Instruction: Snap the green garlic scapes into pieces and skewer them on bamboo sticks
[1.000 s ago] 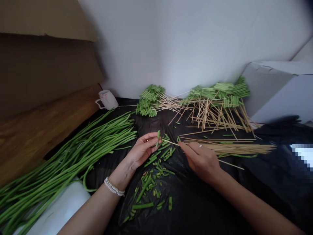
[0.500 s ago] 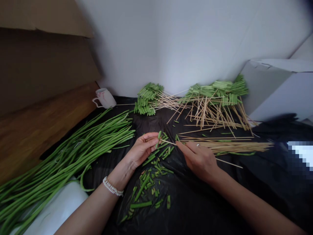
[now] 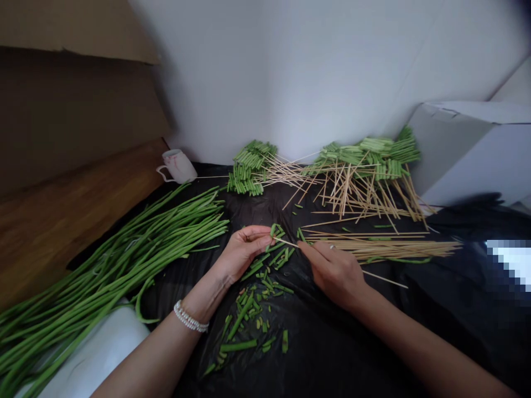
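Between the fingertips of my left hand (image 3: 248,250) is a short cut piece of green stem (image 3: 272,230), partly hidden by the thumb. My right hand (image 3: 334,271) is closed round a thin wooden skewer (image 3: 286,242), whose tip meets the stem piece; its other end sticks out behind the hand. Below and between the hands lie loose cut stem pieces (image 3: 243,318) of several lengths. Just beyond my right hand is a bundle of bare skewers (image 3: 406,249).
Long green stems (image 3: 166,243) lie at left, partly over a white object (image 3: 112,342). Skewered stem pieces are piled at the back, one pile (image 3: 251,166) mid-left, another (image 3: 373,152) right. A white mug (image 3: 178,166), a white box (image 3: 468,149) and black plastic sheeting (image 3: 344,354) are there too.
Both hands hold nearly the same place. The stem piece now shows less above my left fingers, and my right hand with the skewer has shifted slightly left and down.
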`<state>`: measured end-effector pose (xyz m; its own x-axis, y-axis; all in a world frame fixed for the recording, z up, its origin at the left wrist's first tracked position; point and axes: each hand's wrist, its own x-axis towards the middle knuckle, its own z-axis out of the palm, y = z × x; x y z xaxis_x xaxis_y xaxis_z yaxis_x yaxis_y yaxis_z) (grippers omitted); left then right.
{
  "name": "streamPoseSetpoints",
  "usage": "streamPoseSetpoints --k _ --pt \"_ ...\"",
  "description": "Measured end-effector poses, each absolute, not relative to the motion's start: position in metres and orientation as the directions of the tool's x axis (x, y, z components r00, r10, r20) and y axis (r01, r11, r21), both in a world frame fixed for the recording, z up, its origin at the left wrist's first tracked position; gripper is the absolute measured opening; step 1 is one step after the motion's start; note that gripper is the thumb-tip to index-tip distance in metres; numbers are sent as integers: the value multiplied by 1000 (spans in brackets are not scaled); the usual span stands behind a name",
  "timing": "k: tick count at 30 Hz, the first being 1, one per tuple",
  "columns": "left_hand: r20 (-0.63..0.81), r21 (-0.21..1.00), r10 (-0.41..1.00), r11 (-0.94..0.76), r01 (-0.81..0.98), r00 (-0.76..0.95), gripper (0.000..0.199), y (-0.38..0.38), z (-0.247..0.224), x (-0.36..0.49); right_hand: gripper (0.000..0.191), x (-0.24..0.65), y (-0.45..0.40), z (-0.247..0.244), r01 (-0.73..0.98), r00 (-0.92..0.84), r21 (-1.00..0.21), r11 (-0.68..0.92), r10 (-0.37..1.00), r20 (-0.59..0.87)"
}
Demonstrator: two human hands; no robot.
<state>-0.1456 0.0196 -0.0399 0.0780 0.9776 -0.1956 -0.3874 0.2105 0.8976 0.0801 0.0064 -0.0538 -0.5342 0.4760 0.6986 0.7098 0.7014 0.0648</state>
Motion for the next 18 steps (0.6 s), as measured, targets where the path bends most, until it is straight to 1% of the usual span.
streamPoseSetpoints --k 4,10,18 --pt "-174 917 981 192 -349 82 27 18 -40 -142 35 81 8 -56 721 -517 40 692 498 696" --pt "-217 902 975 222 -371 56 28 17 -37 -139 33 81 7 -54 712 -516 24 701 500 695" --pt "-166 934 986 168 -314 35 27 15 -36 -137 35 78 1 -53 714 -530 2 700 540 653"
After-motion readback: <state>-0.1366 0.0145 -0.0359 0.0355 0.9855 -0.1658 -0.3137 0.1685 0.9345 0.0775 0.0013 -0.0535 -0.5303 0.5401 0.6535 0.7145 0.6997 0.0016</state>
